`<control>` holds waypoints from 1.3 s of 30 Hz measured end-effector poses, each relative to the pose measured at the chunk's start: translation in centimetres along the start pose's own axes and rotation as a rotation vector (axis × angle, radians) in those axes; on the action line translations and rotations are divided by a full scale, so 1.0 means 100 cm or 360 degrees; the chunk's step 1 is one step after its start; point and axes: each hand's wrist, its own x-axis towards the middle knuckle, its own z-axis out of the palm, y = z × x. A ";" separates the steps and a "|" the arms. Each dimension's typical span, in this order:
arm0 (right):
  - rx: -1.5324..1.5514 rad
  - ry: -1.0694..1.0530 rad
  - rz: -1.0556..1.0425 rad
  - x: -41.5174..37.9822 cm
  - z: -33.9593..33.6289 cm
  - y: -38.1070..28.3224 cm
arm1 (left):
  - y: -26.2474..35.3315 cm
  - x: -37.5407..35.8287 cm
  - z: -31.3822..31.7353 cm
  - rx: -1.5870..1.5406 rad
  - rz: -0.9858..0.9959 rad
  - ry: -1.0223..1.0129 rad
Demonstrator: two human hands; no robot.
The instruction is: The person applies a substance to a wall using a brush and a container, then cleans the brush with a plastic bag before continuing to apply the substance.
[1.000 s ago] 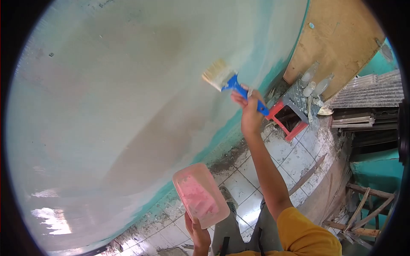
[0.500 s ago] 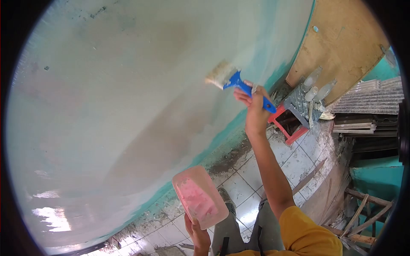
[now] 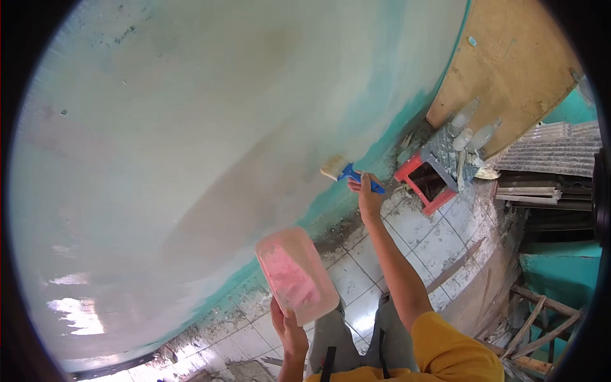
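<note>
My right hand [image 3: 368,194] grips the blue handle of a wide paintbrush [image 3: 349,172]. Its pale bristles point up and left, at or close to the lower part of the wall [image 3: 210,146]; contact cannot be made out. The wall is whitish over teal, with a greyish darker patch. My left hand [image 3: 289,330] holds a pink plastic tub [image 3: 326,296] by its lower left edge. Pink material lies inside the tub, whose opening faces up toward me.
A red and grey stool [image 3: 439,202] holds bottles [image 3: 485,135] at the right of the wall. Beyond stand a tan board [image 3: 503,63], stacked corrugated sheets [image 3: 554,149] and wooden sticks [image 3: 534,325]. Debris lies on the tiled floor [image 3: 353,280].
My right hand and the brush have moved down the wall, closer to the tub. The tub in my left hand has risen slightly.
</note>
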 end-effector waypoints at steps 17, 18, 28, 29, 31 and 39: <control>-0.0215 -0.0005 -0.0204 -0.116 -0.168 -0.265 | -0.038 -0.016 0.184 0.0214 0.0155 -0.0356; -0.0375 -0.0014 -0.0209 -0.116 -0.178 -0.266 | -0.038 -0.017 0.194 0.0263 0.0135 -0.0361; -0.0446 0.0016 0.0093 -0.080 -0.230 -0.235 | -0.116 0.010 0.238 0.0677 0.0020 -0.0623; -0.0443 0.0010 0.0134 -0.073 -0.233 -0.230 | -0.124 0.019 0.241 0.0795 -0.0045 -0.0666; -0.0440 0.0048 0.0158 -0.044 -0.240 -0.214 | -0.147 0.050 0.263 0.0911 -0.0139 -0.0765; -0.0293 0.0107 0.0171 0.048 -0.252 -0.157 | -0.240 0.152 0.347 0.0989 -0.0365 -0.0740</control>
